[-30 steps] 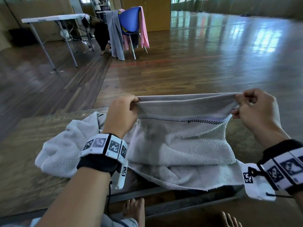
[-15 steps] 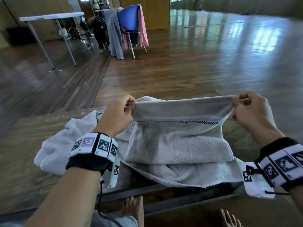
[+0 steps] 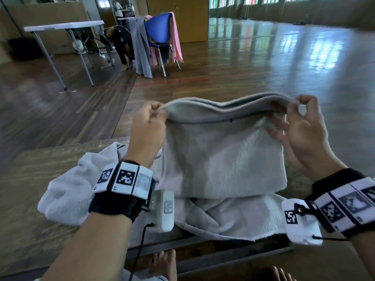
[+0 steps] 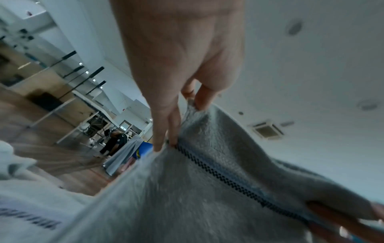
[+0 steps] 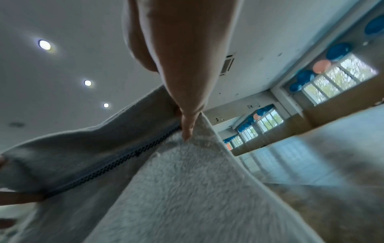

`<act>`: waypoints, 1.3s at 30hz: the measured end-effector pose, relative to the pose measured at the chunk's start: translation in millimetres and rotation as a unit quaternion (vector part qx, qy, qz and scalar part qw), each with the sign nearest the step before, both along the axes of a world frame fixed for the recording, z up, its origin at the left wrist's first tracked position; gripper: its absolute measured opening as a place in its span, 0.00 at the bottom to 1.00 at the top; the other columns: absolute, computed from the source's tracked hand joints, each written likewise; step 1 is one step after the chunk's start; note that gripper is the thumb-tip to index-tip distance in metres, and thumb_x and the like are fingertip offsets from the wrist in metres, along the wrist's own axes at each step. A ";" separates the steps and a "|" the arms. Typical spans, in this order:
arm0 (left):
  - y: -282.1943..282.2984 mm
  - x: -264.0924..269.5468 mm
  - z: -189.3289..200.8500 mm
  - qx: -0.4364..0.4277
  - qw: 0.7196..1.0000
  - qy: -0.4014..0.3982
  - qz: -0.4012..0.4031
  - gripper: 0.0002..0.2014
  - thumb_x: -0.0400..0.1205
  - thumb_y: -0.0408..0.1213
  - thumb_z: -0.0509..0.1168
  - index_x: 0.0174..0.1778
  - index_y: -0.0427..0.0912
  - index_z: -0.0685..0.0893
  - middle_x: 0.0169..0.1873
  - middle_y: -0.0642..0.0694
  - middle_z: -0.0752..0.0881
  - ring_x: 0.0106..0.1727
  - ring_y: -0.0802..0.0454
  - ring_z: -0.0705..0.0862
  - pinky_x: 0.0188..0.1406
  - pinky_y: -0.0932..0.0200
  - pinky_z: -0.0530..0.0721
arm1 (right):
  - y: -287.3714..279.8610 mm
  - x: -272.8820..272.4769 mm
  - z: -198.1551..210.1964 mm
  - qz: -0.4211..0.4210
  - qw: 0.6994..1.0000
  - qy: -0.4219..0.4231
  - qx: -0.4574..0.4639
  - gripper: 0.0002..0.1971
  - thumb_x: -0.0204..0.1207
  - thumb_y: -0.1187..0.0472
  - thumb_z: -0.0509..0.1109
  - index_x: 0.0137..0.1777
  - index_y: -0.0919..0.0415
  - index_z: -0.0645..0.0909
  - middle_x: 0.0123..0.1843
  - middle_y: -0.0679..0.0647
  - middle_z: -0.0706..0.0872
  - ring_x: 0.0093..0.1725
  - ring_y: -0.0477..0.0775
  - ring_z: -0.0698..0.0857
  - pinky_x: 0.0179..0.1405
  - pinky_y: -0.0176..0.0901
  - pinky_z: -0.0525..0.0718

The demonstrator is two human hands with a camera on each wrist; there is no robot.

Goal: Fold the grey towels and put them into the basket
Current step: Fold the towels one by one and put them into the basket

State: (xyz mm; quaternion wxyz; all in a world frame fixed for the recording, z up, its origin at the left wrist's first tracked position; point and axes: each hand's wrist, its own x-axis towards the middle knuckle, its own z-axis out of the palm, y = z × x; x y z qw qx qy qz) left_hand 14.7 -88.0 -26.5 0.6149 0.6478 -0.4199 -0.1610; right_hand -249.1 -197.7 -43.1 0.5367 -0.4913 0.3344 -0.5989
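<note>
Grey towel (image 3: 221,153) is hanging doubled over above the wooden table (image 3: 30,199), the left hand (image 3: 149,126) pinching its upper left corner and the right hand (image 3: 300,128) pinching its upper right corner, while more pale towelling (image 3: 67,193) is lying crumpled on the table beneath it.

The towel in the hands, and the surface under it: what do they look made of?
The towel looks like terry cloth, maybe cotton: a fuzzy, matte grey pile, with a flat woven band carrying a dark checkered stripe. It sags softly between the left hand and right hand. The table looks like worn, dull wood with streaky grain.
</note>
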 end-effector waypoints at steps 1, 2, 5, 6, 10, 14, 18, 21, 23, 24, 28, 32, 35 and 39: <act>-0.1 -2.5 9.6 -0.049 0.998 0.035 -0.020 0.04 0.86 0.36 0.63 0.48 0.47 0.83 0.50 0.40 0.88 0.51 0.41 0.88 0.59 0.35 0.86 | 1.8 3.2 7.5 0.021 0.999 -0.035 -0.017 0.07 0.92 0.57 0.57 0.51 0.45 0.70 0.54 0.46 0.86 0.53 0.50 0.88 0.53 0.48 0.88; -0.4 -3.9 20.0 -0.107 0.992 0.060 -0.038 0.04 0.86 0.34 0.64 0.48 0.46 0.83 0.50 0.38 0.87 0.49 0.41 0.85 0.61 0.34 0.84 | 3.4 3.8 15.5 0.044 0.996 -0.070 -0.035 0.07 0.92 0.58 0.56 0.51 0.46 0.70 0.55 0.46 0.86 0.57 0.50 0.87 0.58 0.49 0.85; -0.5 -3.7 45.0 -0.254 0.962 0.066 -0.070 0.04 0.85 0.32 0.65 0.47 0.46 0.83 0.44 0.44 0.85 0.45 0.47 0.80 0.55 0.37 0.79 | 9.2 -5.1 41.1 0.108 0.976 -0.157 -0.104 0.05 0.90 0.59 0.57 0.52 0.49 0.70 0.56 0.42 0.87 0.62 0.47 0.83 0.66 0.51 0.76; 0.7 -3.7 48.7 -0.283 0.953 0.063 -0.089 0.04 0.85 0.32 0.65 0.47 0.45 0.83 0.46 0.44 0.86 0.49 0.44 0.82 0.60 0.36 0.80 | 11.6 -10.9 46.9 0.121 0.969 -0.179 -0.120 0.04 0.89 0.59 0.59 0.52 0.50 0.71 0.55 0.42 0.87 0.62 0.47 0.83 0.68 0.52 0.75; 17.1 -1.9 32.5 -0.266 0.958 -0.032 -0.104 0.06 0.84 0.31 0.64 0.47 0.46 0.83 0.41 0.54 0.87 0.43 0.56 0.83 0.45 0.61 0.83 | 17.6 -37.6 41.4 0.131 0.963 -0.189 -0.138 0.06 0.85 0.61 0.64 0.50 0.49 0.79 0.52 0.44 0.89 0.62 0.49 0.84 0.77 0.53 0.72; 33.1 8.7 0.2 -0.038 0.980 -0.180 -0.073 0.05 0.83 0.37 0.66 0.42 0.50 0.85 0.28 0.61 0.81 0.29 0.65 0.74 0.30 0.73 0.71 | 16.7 -65.3 4.7 -0.010 0.992 0.093 -0.083 0.12 0.84 0.61 0.64 0.41 0.46 0.83 0.44 0.46 0.83 0.48 0.45 0.83 0.58 0.47 0.79; 38.0 16.1 -16.7 0.113 0.971 -0.179 -0.110 0.05 0.82 0.34 0.70 0.40 0.45 0.88 0.31 0.53 0.86 0.33 0.60 0.78 0.37 0.67 0.75 | 12.6 -98.5 -20.2 -0.010 0.940 0.338 -0.052 0.10 0.85 0.63 0.68 0.41 0.55 0.84 0.47 0.53 0.78 0.46 0.50 0.75 0.46 0.43 0.70; 37.7 17.6 -22.3 0.221 0.948 -0.141 -0.182 0.05 0.82 0.33 0.70 0.42 0.41 0.89 0.36 0.39 0.88 0.40 0.49 0.82 0.48 0.51 0.81 | 18.7 -115.1 -29.0 0.103 0.940 0.325 0.004 0.10 0.85 0.67 0.66 0.41 0.60 0.82 0.38 0.55 0.79 0.38 0.44 0.80 0.40 0.32 0.79; 34.5 16.3 -26.6 0.281 0.925 -0.127 -0.222 0.05 0.83 0.33 0.69 0.44 0.38 0.89 0.40 0.34 0.89 0.42 0.44 0.86 0.54 0.44 0.87 | 18.5 -120.8 -35.3 0.125 0.926 0.354 0.038 0.07 0.83 0.67 0.68 0.43 0.63 0.83 0.39 0.58 0.82 0.37 0.46 0.83 0.38 0.31 0.86; 31.2 14.6 -29.1 0.299 0.918 -0.129 -0.229 0.06 0.84 0.33 0.69 0.45 0.37 0.89 0.42 0.34 0.90 0.43 0.41 0.88 0.53 0.44 0.89 | 16.1 -122.8 -39.1 0.122 0.918 0.373 0.047 0.06 0.83 0.66 0.69 0.44 0.64 0.83 0.40 0.60 0.83 0.39 0.50 0.84 0.41 0.36 0.87; -0.1 10.7 -37.0 0.345 0.900 -0.176 -0.198 0.08 0.85 0.37 0.68 0.44 0.38 0.88 0.37 0.40 0.89 0.35 0.47 0.89 0.41 0.54 0.92 | -5.6 -117.4 -54.0 0.069 0.914 0.398 0.041 0.04 0.81 0.63 0.73 0.48 0.63 0.86 0.37 0.56 0.88 0.38 0.54 0.83 0.48 0.52 0.84; -47.5 16.7 -49.1 0.296 0.930 -0.198 -0.087 0.10 0.84 0.38 0.68 0.42 0.35 0.88 0.34 0.42 0.86 0.30 0.50 0.83 0.31 0.56 0.85 | -49.4 -90.3 -65.4 0.002 0.915 0.402 0.019 0.06 0.81 0.60 0.75 0.43 0.60 0.86 0.31 0.47 0.90 0.36 0.53 0.85 0.45 0.52 0.86; -74.2 20.5 -66.0 0.245 0.942 -0.229 -0.018 0.09 0.83 0.38 0.68 0.43 0.37 0.89 0.37 0.42 0.88 0.34 0.50 0.82 0.32 0.62 0.78 | -86.6 -70.2 -72.5 -0.038 0.895 0.444 -0.021 0.08 0.78 0.57 0.79 0.39 0.56 0.86 0.33 0.49 0.88 0.34 0.53 0.82 0.44 0.50 0.83; -92.0 23.7 -93.9 0.265 0.934 -0.241 -0.012 0.09 0.83 0.37 0.69 0.42 0.37 0.90 0.37 0.45 0.88 0.36 0.54 0.83 0.33 0.63 0.76 | -115.2 -53.6 -89.6 -0.004 0.815 0.579 -0.024 0.08 0.76 0.55 0.79 0.37 0.49 0.85 0.42 0.52 0.89 0.41 0.52 0.84 0.45 0.44 0.77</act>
